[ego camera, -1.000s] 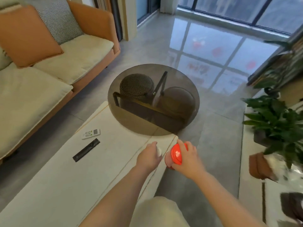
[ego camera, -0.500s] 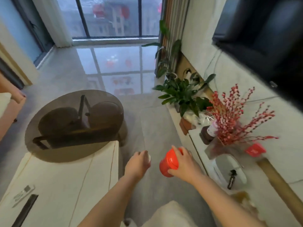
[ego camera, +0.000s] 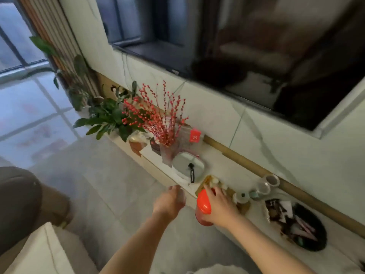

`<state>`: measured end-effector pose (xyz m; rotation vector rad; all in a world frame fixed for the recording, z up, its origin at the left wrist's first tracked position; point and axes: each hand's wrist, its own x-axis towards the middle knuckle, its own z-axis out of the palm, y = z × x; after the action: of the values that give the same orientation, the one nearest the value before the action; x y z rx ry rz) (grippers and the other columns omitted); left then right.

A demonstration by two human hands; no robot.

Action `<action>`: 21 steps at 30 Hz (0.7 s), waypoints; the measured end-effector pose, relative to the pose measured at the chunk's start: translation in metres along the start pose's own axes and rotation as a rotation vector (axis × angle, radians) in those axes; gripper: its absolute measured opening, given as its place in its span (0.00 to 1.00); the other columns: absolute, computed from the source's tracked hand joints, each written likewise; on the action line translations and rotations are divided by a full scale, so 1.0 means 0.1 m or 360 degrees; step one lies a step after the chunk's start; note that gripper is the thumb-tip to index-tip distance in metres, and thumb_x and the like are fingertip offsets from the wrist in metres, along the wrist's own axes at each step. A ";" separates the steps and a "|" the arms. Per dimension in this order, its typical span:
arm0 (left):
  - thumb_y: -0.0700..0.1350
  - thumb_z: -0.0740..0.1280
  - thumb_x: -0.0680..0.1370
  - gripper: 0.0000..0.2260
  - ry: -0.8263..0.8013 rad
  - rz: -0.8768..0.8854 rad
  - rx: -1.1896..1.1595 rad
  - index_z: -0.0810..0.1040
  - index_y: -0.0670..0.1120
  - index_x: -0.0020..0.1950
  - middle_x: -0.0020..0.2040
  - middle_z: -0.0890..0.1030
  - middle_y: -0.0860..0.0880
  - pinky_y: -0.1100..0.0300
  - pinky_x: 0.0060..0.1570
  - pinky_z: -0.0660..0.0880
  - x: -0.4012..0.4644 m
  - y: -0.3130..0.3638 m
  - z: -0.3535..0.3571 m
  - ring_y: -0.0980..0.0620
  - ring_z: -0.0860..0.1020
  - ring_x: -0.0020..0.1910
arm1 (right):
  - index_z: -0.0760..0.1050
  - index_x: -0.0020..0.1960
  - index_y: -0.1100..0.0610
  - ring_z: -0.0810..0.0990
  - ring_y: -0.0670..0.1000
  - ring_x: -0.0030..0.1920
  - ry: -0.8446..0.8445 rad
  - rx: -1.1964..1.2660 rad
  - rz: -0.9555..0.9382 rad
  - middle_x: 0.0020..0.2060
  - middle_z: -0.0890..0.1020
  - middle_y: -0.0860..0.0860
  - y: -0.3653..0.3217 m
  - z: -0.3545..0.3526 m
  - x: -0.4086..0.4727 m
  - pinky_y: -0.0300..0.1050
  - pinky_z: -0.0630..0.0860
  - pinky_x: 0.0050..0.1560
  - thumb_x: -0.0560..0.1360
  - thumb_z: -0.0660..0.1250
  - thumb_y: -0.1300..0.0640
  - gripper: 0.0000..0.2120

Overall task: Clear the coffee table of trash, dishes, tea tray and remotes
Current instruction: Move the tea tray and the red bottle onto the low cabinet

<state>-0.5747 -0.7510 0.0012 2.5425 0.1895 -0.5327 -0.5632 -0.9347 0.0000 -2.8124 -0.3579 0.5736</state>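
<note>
The whole view has swung: a second ago the coffee table with its two remotes filled the frame, half a second ago it sat at the lower left, and now only a pale corner of the coffee table (ego camera: 39, 252) shows at the bottom left. In its place comes the wall with the dark television (ego camera: 246, 56) and, beneath it, the long low shelf (ego camera: 254, 216), so the person has turned away from the table and is delivering.

On that shelf stand the green plant (ego camera: 110, 117), the spray of red berry branches (ego camera: 158, 117), a pale oval dish (ego camera: 187, 167) with a small dark thing in it, and a dark bowl (ego camera: 302, 230) of odds and ends further right.

The right hand (ego camera: 219, 206) grips the red cup (ego camera: 203, 206), fingers wrapped round its body, and it has travelled from over the table's edge to just over the shelf's front, beside a tray of small pale pieces (ego camera: 215, 183) (blurred, hard to name).

The left hand (ego camera: 169, 202) reaches alongside, fingers curled; a whitish thing showed in it earlier, but now I cannot tell whether it holds anything.

By my reckoning one dish is nearly down, with the remotes left to fetch.
</note>
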 end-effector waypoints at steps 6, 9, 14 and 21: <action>0.51 0.67 0.76 0.20 -0.0251 0.0318 0.0221 0.70 0.47 0.66 0.61 0.75 0.45 0.51 0.59 0.73 0.19 0.46 0.27 0.44 0.75 0.60 | 0.49 0.76 0.50 0.63 0.58 0.69 0.0136 0.0162 0.0402 0.69 0.62 0.54 0.53 0.04 -0.46 0.52 0.67 0.66 0.67 0.68 0.36 0.46; 0.56 0.68 0.75 0.24 -0.0342 0.0498 0.0268 0.69 0.49 0.68 0.61 0.75 0.45 0.53 0.59 0.73 0.27 0.59 0.38 0.45 0.75 0.60 | 0.48 0.76 0.50 0.64 0.57 0.68 0.0179 0.0225 0.0599 0.70 0.61 0.54 0.69 0.06 -0.66 0.51 0.67 0.66 0.67 0.67 0.36 0.46; 0.59 0.66 0.75 0.30 -0.0449 0.0649 0.0357 0.65 0.50 0.74 0.66 0.74 0.47 0.54 0.61 0.72 0.43 0.75 0.59 0.47 0.74 0.64 | 0.49 0.75 0.50 0.64 0.57 0.69 0.0234 0.0244 0.0853 0.71 0.61 0.53 0.91 0.16 -0.88 0.51 0.67 0.66 0.66 0.69 0.36 0.46; 0.55 0.67 0.76 0.24 -0.0404 0.0690 0.0341 0.68 0.51 0.70 0.64 0.75 0.46 0.53 0.56 0.74 0.71 1.10 0.72 0.46 0.75 0.61 | 0.49 0.74 0.49 0.66 0.56 0.68 0.0318 0.0278 0.0873 0.70 0.62 0.52 1.23 0.08 -0.73 0.51 0.69 0.63 0.66 0.70 0.37 0.46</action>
<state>-0.5081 -0.8801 -0.0318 2.5754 -0.5233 -0.7199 -0.6087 -1.0697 -0.0171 -2.7486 0.4929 0.3908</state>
